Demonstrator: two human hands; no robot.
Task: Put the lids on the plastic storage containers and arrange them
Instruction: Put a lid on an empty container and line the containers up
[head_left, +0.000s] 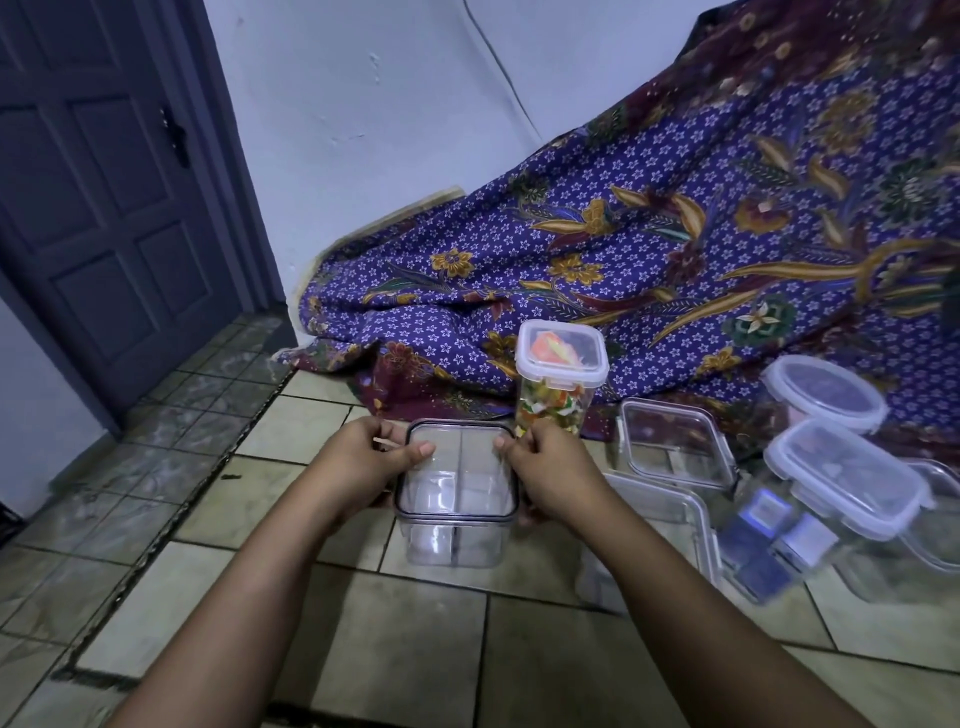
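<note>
A clear square container (454, 540) with a dark-rimmed clear lid (457, 470) on top stands on the tiled floor in front of me. My left hand (371, 467) grips its left side, thumb resting on the lid. My right hand (545, 473) grips the right side, thumb on the lid's edge. Just behind stands a tall lidded jar (558, 384) holding colourful pieces. To the right lie a clear square lid or box (675, 447), another clear container (660, 530), a rectangular lidded box (852, 478) and a round lidded box (826, 392).
A purple patterned cloth (675, 234) covers a mound behind the containers. A grey door (104, 197) stands at the left. Small blue-and-white items (769, 545), blurred, lie at the right. Beige floor tiles (405, 649) stretch toward me.
</note>
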